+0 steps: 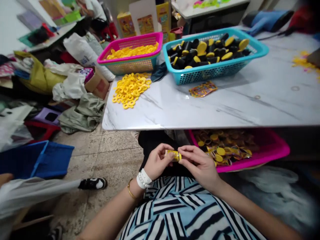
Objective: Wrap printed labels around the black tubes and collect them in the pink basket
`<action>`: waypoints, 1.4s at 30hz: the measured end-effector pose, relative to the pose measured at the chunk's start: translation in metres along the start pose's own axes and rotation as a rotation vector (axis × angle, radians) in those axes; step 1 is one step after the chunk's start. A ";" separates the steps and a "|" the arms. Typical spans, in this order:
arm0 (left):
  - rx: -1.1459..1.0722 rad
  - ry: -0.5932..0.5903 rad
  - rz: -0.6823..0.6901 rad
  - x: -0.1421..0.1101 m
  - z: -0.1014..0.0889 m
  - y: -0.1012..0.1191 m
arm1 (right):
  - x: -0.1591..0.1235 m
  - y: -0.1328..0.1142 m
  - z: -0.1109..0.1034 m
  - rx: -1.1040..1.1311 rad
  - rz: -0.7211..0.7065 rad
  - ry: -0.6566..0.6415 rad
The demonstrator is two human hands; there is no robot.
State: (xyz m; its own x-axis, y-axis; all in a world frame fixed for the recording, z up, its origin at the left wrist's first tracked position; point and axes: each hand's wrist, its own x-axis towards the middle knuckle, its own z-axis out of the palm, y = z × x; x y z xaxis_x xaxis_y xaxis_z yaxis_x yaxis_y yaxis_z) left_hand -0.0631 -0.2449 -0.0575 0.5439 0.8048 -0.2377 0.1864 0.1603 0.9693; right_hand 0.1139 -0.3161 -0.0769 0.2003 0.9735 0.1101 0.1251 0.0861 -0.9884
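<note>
Sacks (78, 48) and bundled fabric crowd the floor at the far left, with a blue bin (53, 160) nearer the camera and, below it, another person's pale trouser leg (47, 191) ending in a black-and-white shoe (96, 183). On the left end of a white marbled table (175, 115), a pink basket (161, 39) holds flat yellow rings (133, 51), and a loose pile of rings (131, 88) lies in front of it. Below the table edge, over the wearer's lap, the left hand (155, 161), with a white band at the wrist, grips a small yellow tube (173, 155) between thumb and fingers. The right hand (200, 165) pinches the tube's right end with its fingertips; blur leaves the tube's markings hard to make out. Above, on the table, a patterned sheet (203, 89) lies just in front of a turquoise basket (261, 50) full of black cylinders with yellow ends (208, 55). Under the table, a magenta basket (277, 150) holds yellow-capped pieces (221, 151). Yellow scraps (303, 61) lie on the table at the far right.
</note>
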 end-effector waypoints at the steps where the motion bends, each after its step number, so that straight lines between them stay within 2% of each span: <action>1: 0.014 -0.013 -0.031 0.003 0.003 0.002 | -0.001 0.003 -0.003 0.001 -0.006 0.017; 3: 0.167 -0.010 0.070 0.011 0.007 0.004 | 0.000 0.010 -0.007 0.069 0.076 0.050; 5: 0.341 -0.028 0.298 0.020 0.008 0.006 | 0.003 0.017 -0.009 0.195 0.228 0.053; 7: 0.426 -0.111 0.476 0.029 0.008 0.007 | 0.006 0.023 -0.011 0.330 0.374 0.017; 9: 0.442 -0.188 0.534 0.037 0.009 0.005 | 0.007 0.028 -0.011 0.441 0.468 0.003; 11: 0.439 -0.165 0.466 0.042 0.010 0.003 | 0.006 0.032 -0.009 0.461 0.468 0.058; 14: 0.317 -0.072 0.168 0.044 0.010 -0.003 | 0.002 0.034 -0.005 0.342 0.318 0.180; 16: 0.217 -0.092 -0.003 0.042 0.007 -0.006 | 0.000 0.035 -0.004 0.242 0.208 0.205; 17: 0.194 -0.114 -0.026 0.041 0.005 -0.006 | -0.001 0.035 -0.003 0.207 0.176 0.200; 19: 0.240 -0.122 0.056 0.036 0.000 -0.006 | -0.001 0.034 -0.003 0.182 0.175 0.172; 22: 0.385 -0.095 0.290 0.028 -0.008 -0.007 | 0.001 0.032 0.000 0.205 0.267 0.091; 24: 0.408 -0.077 0.332 0.023 -0.011 -0.009 | 0.001 0.030 0.003 0.164 0.255 0.062; 25: 0.380 -0.062 0.299 0.021 -0.012 -0.010 | 0.001 0.029 0.004 0.117 0.204 0.066; 27: 0.266 -0.045 0.144 0.018 -0.011 -0.013 | -0.001 0.027 0.005 -0.022 0.038 0.085; 30: 0.035 -0.108 -0.139 0.017 -0.009 -0.015 | -0.003 0.025 0.003 -0.237 -0.226 0.048; 34: -0.105 -0.212 -0.371 0.023 -0.011 -0.017 | -0.001 0.025 -0.003 -0.364 -0.400 -0.032; 38: -0.165 -0.292 -0.530 0.031 -0.012 -0.024 | 0.001 0.032 -0.005 -0.384 -0.416 -0.115; 40: -0.218 -0.286 -0.553 0.035 -0.011 -0.028 | 0.000 0.038 -0.004 -0.363 -0.351 -0.103; 42: -0.270 -0.239 -0.510 0.040 -0.008 -0.031 | 0.001 0.043 -0.002 -0.300 -0.236 -0.036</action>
State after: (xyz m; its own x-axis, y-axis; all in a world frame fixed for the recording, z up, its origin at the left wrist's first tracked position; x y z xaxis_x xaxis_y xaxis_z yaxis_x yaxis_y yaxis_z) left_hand -0.0534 -0.2133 -0.0964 0.6146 0.4440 -0.6520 0.2743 0.6546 0.7044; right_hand 0.1216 -0.3121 -0.1193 0.0983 0.9416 0.3221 0.4438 0.2482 -0.8611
